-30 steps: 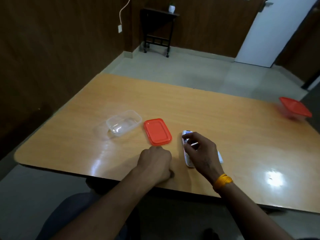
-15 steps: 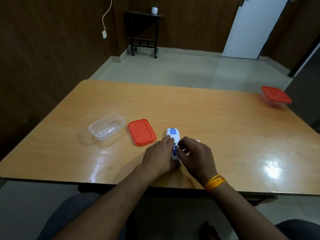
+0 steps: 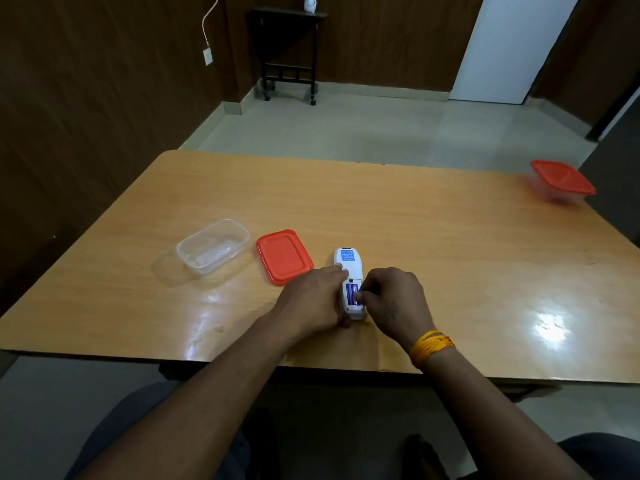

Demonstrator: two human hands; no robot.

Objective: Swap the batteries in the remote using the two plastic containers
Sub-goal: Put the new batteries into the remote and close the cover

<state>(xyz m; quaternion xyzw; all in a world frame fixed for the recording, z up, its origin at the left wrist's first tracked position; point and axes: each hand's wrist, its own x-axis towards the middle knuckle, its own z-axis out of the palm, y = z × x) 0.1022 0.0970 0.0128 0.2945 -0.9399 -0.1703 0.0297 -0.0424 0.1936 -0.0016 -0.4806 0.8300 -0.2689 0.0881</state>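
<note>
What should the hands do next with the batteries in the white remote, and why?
Probably lift one battery out. The remote lies face down with its battery bay open and blue batteries showing. The left hand steadies it, and the right hand has its fingertips at the bay. The clear container sits open beside its red lid, ready to take it.

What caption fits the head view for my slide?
Left hand steadies the remote while right hand picks at its batteries.
</note>
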